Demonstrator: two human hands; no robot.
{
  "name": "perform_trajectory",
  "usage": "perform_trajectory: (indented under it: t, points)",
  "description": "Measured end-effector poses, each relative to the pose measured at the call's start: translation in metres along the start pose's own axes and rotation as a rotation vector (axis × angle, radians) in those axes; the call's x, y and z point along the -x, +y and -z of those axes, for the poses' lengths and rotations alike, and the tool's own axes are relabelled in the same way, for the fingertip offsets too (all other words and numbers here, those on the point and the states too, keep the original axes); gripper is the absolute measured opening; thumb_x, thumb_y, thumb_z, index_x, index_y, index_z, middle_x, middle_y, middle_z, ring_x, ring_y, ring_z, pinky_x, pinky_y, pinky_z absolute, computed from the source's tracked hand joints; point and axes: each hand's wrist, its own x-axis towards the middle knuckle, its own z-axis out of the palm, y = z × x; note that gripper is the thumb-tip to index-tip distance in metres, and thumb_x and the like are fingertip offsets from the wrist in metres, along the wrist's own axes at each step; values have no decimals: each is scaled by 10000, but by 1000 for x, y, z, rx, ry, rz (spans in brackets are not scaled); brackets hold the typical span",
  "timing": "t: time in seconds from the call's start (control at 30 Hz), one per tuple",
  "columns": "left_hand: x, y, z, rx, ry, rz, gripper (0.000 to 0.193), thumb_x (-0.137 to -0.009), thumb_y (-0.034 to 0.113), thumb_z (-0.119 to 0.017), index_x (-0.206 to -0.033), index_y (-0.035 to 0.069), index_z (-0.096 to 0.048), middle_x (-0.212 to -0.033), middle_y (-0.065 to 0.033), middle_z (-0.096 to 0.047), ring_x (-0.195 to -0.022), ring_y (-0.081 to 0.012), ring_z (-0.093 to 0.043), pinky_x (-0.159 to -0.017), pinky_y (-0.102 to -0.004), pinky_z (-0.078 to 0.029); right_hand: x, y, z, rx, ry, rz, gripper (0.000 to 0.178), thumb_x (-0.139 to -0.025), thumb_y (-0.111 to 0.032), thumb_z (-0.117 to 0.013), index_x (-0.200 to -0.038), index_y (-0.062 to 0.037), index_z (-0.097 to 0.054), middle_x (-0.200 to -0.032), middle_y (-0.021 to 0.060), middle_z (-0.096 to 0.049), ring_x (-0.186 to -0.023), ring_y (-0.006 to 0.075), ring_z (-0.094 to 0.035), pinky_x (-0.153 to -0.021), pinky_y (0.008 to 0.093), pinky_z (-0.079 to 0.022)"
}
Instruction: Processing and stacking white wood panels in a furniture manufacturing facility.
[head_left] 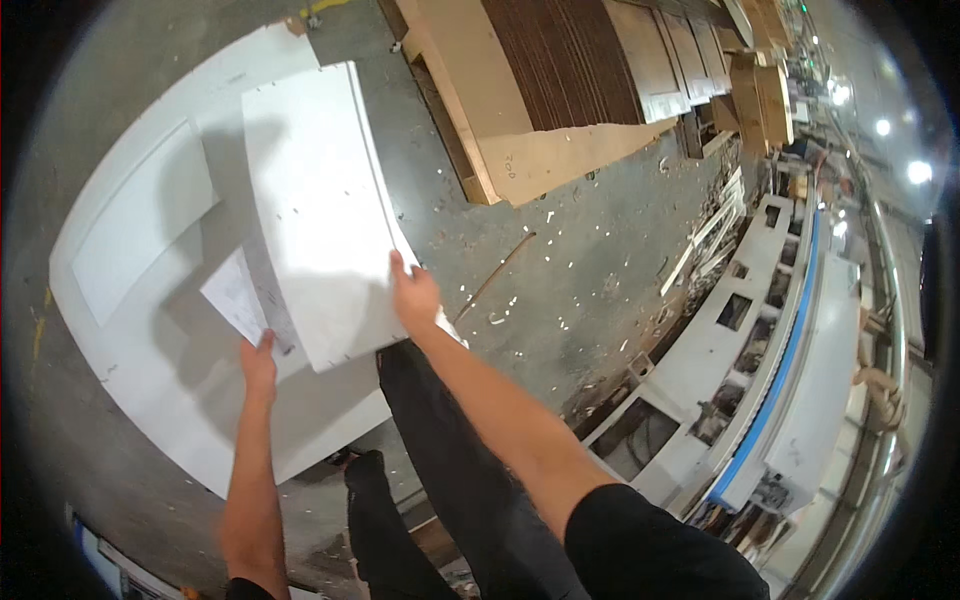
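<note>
Presently, right hand [415, 298] closed on right edge of flat white panel [310, 215], dark flecks along its sides; left hand [258, 365] pinching white sheet [234, 298]. Panel hides part of right edge of large board [130, 360]; sheet's markings illegible, panel's underside unseen.

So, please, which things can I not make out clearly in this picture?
In the head view:
White panel: underside faces away.
Right hand: some fingers hidden, apparently behind the panel.
Paper sheet in the left hand: its marks are too small to read.
Large white board: partly hidden by the panel.
Brown board stack: cut off by the top edge.
</note>
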Motion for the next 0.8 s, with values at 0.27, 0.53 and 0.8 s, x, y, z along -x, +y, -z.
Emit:
perform_trajectory:
  t: [0.27, 0.53, 0.8]
  points:
    - [74, 88, -28, -376, -425, -286, 390, -1042, 238, -604, -1318, -37, -603, -1154, -248, -722, -1064, -386, -685, -939, -442, -513, 104, 83, 171, -353, 235, -122, 702, -1009, -596, -613, -825, 78, -681, -713, 115, -628, -693, 182, -540, -709, 379, -485]
    - [145, 315, -155, -772, -837, -565, 398, -1050, 208, -563, -1349, -55, -576, -1205, -298, -689, -1118, -472, -650, -980, -470, -508, 114, 126, 319, -1152, 466, -129, 550, -1086, -460, -560, -1047, 66, -711, -1008, 82, -722, -886, 155, -644, -826, 302, -519]
    - [115, 455, -306, -370, -904, -617, 453, -1034, 257, -624, -1337, -79, -585, -1211, -176, -696, -1108, -250, -633, -1012, -360, -459, 54, 103, 410, -1334, 575, -217, 684, -1083, -502, -531, -1351, 126, -570, -1315, 170, -666, -1155, 265, -654, -1007, 368, -506]
